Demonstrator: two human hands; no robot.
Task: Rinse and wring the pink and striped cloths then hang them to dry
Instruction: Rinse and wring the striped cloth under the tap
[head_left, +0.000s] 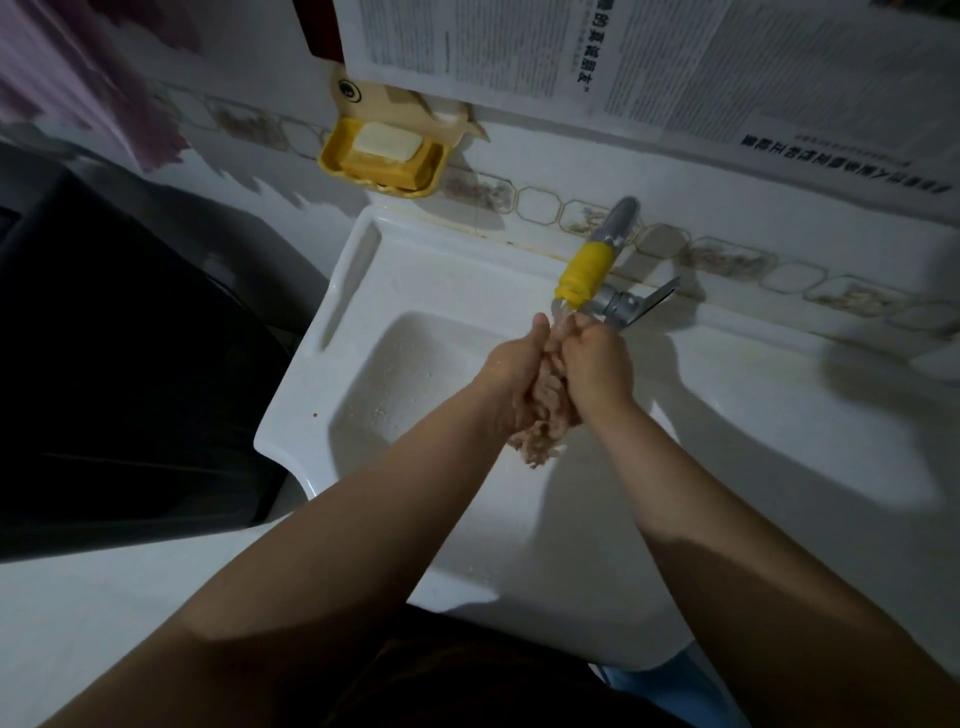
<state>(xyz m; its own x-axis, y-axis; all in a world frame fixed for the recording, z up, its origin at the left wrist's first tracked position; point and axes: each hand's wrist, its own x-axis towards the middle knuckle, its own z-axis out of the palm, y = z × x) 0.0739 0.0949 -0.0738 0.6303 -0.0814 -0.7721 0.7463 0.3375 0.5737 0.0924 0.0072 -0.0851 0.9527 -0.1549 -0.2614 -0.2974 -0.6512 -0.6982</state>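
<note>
A bunched pink cloth is squeezed between both my hands over the white sink basin. My left hand grips it from the left and my right hand from the right, fingers curled round it. The cloth's lower end hangs out below my hands. Just above my fingertips is the tap's yellow spout, and water runs down onto the cloth. I cannot see a striped cloth near the sink.
A metal tap lever sticks out right of the spout. A yellow soap dish with a white bar hangs on the tiled wall at the back left. A dark appliance stands left of the sink. Pink fabric hangs top left.
</note>
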